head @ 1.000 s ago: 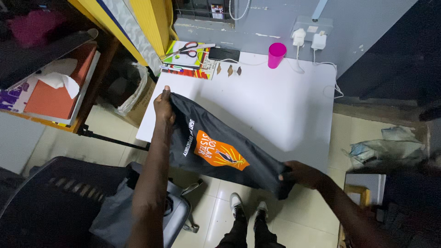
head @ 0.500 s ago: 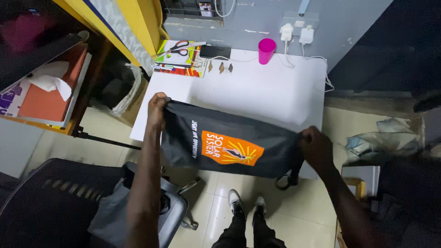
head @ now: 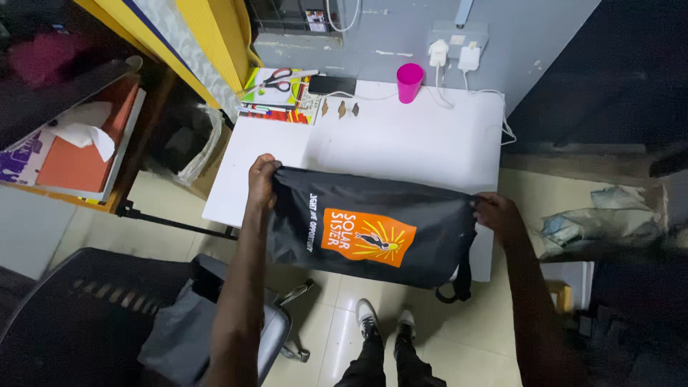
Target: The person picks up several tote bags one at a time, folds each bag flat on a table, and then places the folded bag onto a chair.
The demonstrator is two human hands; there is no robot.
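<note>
We hold a black bag with an orange patch stretched flat over the near edge of the white table. Our left hand grips its left end, our right hand clutches its right end. A strap dangles below the bag. At the table's far edge stand a pink cup, scissors and a dark phone.

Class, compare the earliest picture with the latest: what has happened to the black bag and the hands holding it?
The black bag, first slanting down to the right, is now stretched level over the white table. The right hand rose and moved outward. The left hand kept its grip on the other end; the pink cup stayed put.
</note>
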